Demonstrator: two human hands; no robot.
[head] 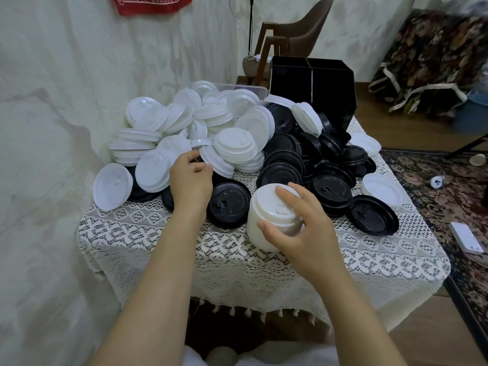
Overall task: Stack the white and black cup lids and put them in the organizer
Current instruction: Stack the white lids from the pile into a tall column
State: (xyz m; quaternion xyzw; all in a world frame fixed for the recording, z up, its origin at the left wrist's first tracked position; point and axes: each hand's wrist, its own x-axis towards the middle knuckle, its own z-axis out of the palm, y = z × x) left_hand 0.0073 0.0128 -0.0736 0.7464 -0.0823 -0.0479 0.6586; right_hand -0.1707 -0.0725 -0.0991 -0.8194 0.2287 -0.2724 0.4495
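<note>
A big heap of white lids point(184, 128) fills the left and middle of the table, and black lids point(303, 159) are heaped to its right. My right hand point(303, 223) holds a tall stack of white lids point(264, 220) standing on the lace cloth, thumb on its side and fingers over its top. My left hand point(191, 178) reaches into the pile and its fingertips pinch the edge of a white lid point(216, 162). The black organizer point(311, 85) stands at the table's far right, behind the black lids.
The small table point(211, 249) wears a white lace cloth and stands against a draped wall on the left. A clear plastic tub point(250, 88) sits behind the white heap. A brown chair point(298, 35) stands beyond. A patterned rug point(435, 196) and a white device point(466, 237) lie right.
</note>
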